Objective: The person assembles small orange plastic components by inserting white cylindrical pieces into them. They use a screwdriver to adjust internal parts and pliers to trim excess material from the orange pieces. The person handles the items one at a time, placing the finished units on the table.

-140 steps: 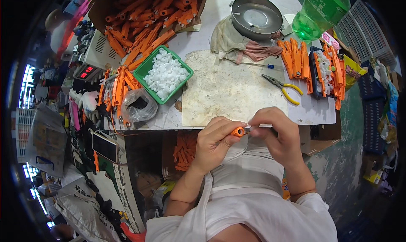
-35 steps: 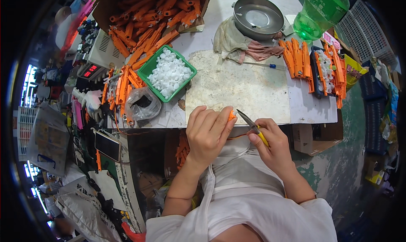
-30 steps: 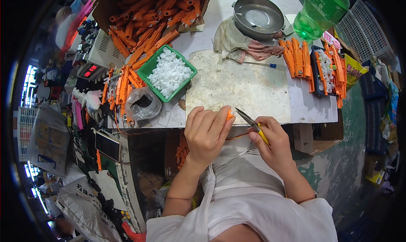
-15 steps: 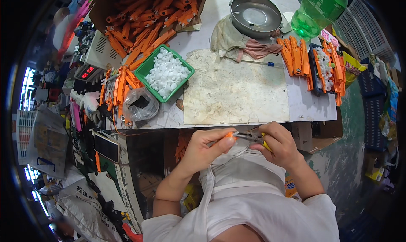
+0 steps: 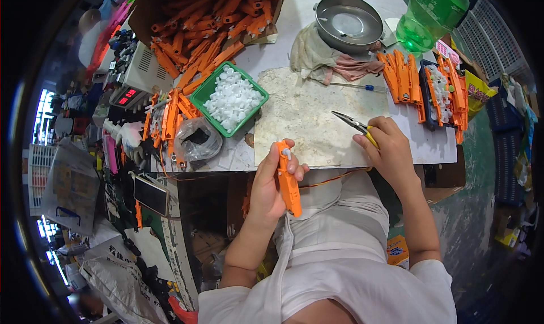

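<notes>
My left hand grips a long orange plastic housing, held upright in front of the table's near edge. A small whitish piece shows near the housing's upper end, by my fingertips. In my right hand is a pair of needle-nose pliers with yellow handles, its jaws pointing up and left over the worn, stained sheet. The pliers' tips touch nothing. Left of the sheet, a green basket holds many small white plastic pieces.
A box at the far left overflows with orange housings. Behind the sheet are a round metal pan, a rag and a screwdriver. More orange housings and a green bottle stand at the right.
My hands have moved apart. My left hand has turned the orange housing upright, bringing it into plain view; my right hand has carried the pliers up and over the sheet.
</notes>
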### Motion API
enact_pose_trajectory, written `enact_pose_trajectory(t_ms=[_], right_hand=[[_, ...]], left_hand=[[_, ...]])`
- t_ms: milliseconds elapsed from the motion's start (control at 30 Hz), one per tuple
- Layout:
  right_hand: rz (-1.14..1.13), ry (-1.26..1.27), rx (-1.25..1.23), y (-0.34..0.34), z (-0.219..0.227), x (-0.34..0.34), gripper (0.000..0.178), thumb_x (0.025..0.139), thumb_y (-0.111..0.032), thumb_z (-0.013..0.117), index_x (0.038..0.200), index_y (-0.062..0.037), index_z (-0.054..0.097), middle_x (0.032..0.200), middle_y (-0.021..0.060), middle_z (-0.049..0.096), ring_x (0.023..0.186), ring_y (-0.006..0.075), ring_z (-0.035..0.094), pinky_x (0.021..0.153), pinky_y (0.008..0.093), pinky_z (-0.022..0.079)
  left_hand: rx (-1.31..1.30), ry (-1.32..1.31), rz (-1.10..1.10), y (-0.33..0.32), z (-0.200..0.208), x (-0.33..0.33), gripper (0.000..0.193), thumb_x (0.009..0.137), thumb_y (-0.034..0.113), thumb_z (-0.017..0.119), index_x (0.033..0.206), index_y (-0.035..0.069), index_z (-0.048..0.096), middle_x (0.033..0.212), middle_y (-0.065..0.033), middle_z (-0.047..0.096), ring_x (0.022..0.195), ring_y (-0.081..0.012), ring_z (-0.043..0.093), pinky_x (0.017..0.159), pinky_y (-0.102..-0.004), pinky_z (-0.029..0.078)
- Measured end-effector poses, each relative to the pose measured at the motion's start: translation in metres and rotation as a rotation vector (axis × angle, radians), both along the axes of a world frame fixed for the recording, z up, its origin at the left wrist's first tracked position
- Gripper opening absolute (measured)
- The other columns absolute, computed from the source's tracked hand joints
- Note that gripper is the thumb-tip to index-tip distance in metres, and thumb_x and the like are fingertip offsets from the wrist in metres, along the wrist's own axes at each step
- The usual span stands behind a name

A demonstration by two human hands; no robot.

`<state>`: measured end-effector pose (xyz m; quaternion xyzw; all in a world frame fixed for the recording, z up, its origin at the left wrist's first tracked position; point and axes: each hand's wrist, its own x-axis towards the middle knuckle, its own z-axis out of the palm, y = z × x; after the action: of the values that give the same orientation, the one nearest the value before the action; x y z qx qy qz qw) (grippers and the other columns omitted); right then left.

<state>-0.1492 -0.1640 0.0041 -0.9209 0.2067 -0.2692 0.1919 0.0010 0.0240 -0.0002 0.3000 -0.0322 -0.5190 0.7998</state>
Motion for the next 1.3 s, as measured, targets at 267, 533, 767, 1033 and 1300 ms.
enact_pose_trajectory(t_ms=[267, 533, 767, 1033, 1300], right_hand=[[0.139, -0.033, 0.303, 0.021, 0.014, -0.011, 0.023, 0.078, -0.018, 0.072, 0.077, 0.0019, 0.062, 0.09, 0.0129, 0.06, 0.081, 0.0289, 0.057, 0.071, 0.0363, 0.047], [0.215, 0.044, 0.2, 0.048, 0.029, -0.005, 0.023, 0.078, -0.019, 0.072, 0.078, 0.002, 0.062, 0.088, 0.0118, 0.06, 0.08, 0.0263, 0.058, 0.071, 0.0357, 0.048], [0.315, 0.127, 0.819, 0.05, 0.021, -0.009, 0.034, 0.085, -0.025, 0.066, 0.068, 0.0034, 0.058, 0.074, 0.0092, 0.057, 0.065, 0.018, 0.055, 0.057, 0.0292, 0.044], [0.746, -0.319, 2.117, 0.033, -0.028, -0.061, 0.048, 0.091, -0.029, 0.059, 0.055, 0.002, 0.053, 0.064, 0.0126, 0.05, 0.057, 0.022, 0.049, 0.048, 0.0315, 0.04], [1.256, -0.35, 2.064, 0.047, -0.049, -0.038, 0.049, 0.086, -0.033, 0.065, 0.053, 0.0023, 0.056, 0.06, 0.0141, 0.052, 0.054, 0.0244, 0.049, 0.046, 0.0339, 0.038]], left_hand=[[-0.001, -0.16, 0.002, -0.011, 0.003, -0.007, 0.039, 0.099, 0.035, 0.043, 0.113, 0.001, 0.053, 0.07, -0.0028, 0.053, 0.065, -0.0151, 0.054, 0.082, -0.0319, 0.045], [0.132, -0.517, 0.164, -0.013, 0.005, -0.015, 0.036, 0.096, 0.028, 0.052, 0.111, -0.004, 0.059, 0.071, -0.0033, 0.055, 0.068, -0.0112, 0.054, 0.064, -0.0241, 0.047], [0.32, -0.877, 0.057, -0.003, 0.019, -0.004, 0.038, 0.094, 0.031, 0.055, 0.108, -0.005, 0.059, 0.062, -0.0005, 0.051, 0.057, -0.0093, 0.05, 0.055, -0.0218, 0.042], [0.244, -0.833, 0.364, 0.023, 0.033, 0.042, 0.037, 0.098, 0.033, 0.047, 0.103, -0.002, 0.055, 0.061, 0.0015, 0.046, 0.051, -0.0076, 0.045, 0.062, -0.0267, 0.044], [-0.031, -0.507, -0.233, -0.008, 0.032, -0.032, 0.047, 0.091, 0.042, 0.056, 0.101, -0.004, 0.058, 0.062, -0.0029, 0.052, 0.051, -0.0098, 0.047, 0.062, -0.03, 0.046]])
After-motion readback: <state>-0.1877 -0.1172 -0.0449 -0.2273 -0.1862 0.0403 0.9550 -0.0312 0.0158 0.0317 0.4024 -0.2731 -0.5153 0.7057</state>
